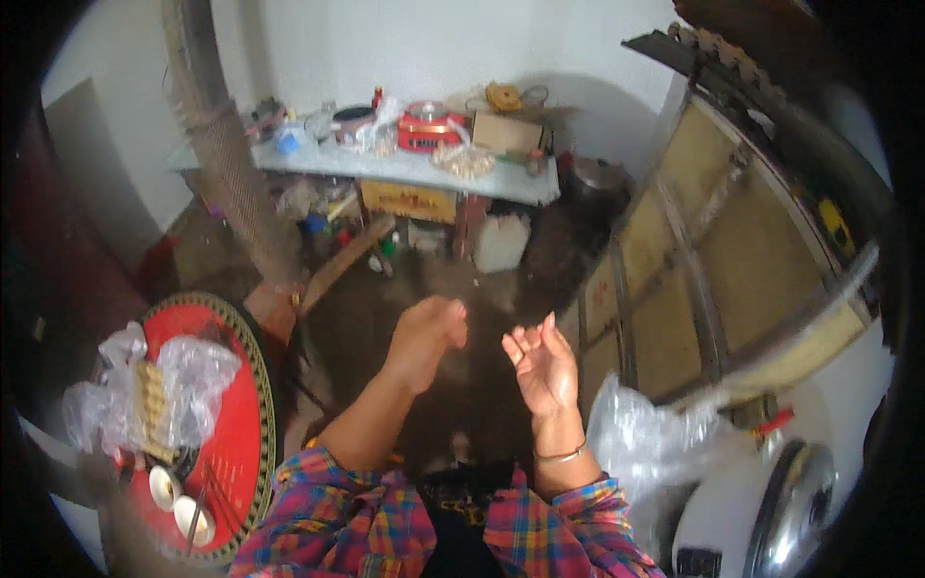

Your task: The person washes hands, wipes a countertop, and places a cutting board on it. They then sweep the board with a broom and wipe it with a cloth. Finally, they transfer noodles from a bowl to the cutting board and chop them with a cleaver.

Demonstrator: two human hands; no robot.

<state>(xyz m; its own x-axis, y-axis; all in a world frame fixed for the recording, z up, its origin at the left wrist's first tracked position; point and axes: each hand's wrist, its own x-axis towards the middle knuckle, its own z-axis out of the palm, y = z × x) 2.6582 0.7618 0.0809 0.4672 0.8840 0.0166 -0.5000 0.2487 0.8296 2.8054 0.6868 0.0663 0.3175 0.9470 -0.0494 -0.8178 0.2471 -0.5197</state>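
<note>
My left hand [430,329] is held out in front of me above the dark floor [477,412]. Its back is towards me and the fingers curl inward, so the inside of the hand is hidden. To its right, my right hand [542,365] is raised with the palm up and the fingers half bent and apart; it holds nothing and wears a bangle [562,455] at the wrist. A gap separates the two hands, and neither touches anything visible. The nearest thing to my right forearm is a clear plastic bag [629,433].
At left stands a round red table [235,441] bearing plastic wrap [199,383], bowls [165,488] and chopsticks. Behind it rises a post [235,173]. A cluttered table [340,162] with a red appliance [429,128] stands ahead. A panelled cabinet [751,224] and metal lid [795,513] are at right.
</note>
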